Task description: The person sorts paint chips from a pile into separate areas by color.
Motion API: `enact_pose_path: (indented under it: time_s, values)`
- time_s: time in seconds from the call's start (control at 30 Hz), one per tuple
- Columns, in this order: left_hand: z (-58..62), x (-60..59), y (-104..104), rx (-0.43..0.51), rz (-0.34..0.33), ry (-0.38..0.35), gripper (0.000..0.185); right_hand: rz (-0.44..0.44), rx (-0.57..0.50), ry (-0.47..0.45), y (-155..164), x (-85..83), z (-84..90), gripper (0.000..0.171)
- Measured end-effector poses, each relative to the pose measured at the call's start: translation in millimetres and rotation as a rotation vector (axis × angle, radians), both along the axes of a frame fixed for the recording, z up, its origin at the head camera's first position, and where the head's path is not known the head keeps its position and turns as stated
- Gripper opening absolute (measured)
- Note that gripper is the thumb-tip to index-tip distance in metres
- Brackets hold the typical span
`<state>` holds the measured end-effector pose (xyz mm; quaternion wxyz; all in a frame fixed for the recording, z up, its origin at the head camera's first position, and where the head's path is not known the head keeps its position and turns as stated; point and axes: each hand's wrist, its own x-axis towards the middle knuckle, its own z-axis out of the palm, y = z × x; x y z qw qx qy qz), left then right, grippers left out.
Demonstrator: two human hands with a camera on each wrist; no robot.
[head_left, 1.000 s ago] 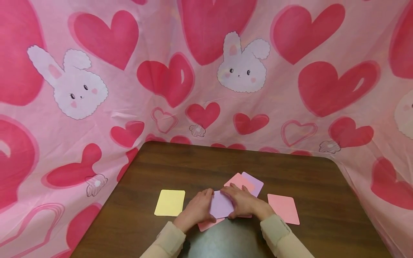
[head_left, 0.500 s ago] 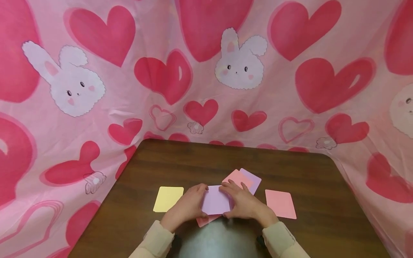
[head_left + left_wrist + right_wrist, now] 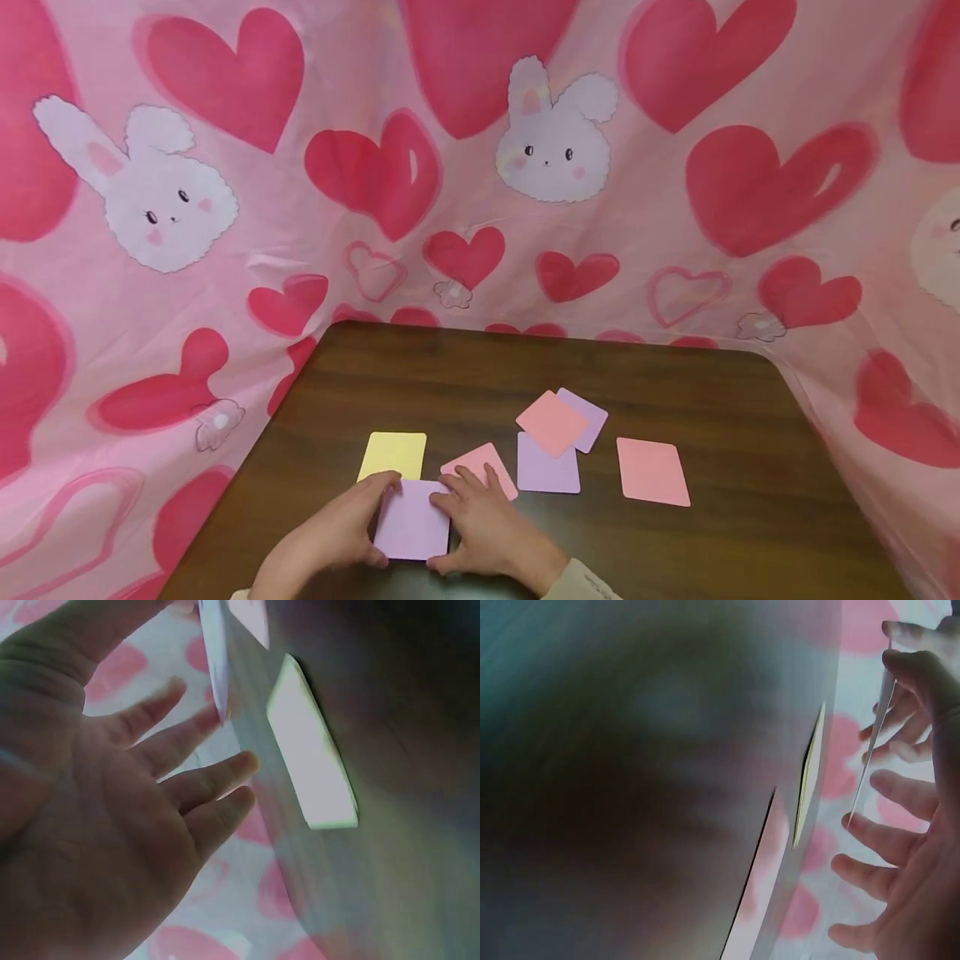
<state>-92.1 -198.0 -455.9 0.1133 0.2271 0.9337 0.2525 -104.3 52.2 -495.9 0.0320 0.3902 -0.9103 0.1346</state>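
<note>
Both hands grip 1 lilac card at the near edge of the surface: left hand pinching its left side, right hand its right. Yellow card just beyond; pink card beside.

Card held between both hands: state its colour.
Lilac; the card shows best in the head view.

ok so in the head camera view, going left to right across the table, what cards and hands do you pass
left hand → yellow card → purple card held between both hands → right hand → purple card lying flat → lone pink card at the far right.
</note>
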Motion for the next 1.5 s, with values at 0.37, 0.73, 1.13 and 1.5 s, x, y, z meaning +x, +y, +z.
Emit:
enact_pose_path:
  time_s: [0.37,0.73,1.13,1.5]
  values:
    - [-24.4,25.6,-43,-0.075,0.133,-0.009,0.092,0.041,0.106,0.165,-53,12.0,-13.7,0.067]
    - [-26.2,23.0,-48,-0.149,0.188,0.060,0.098,0.020,0.167,0.159,-70,13.3,-20.5,0.071]
    - [-30.7,18.1,-44,-0.141,0.272,-0.073,0.098,0.005,0.205,0.103,-71,10.6,-22.5,0.072]
    - [-25.4,18.9,-40,-0.144,0.225,-0.069,0.081,0.000,0.214,0.008,-66,14.2,-12.9,0.075]
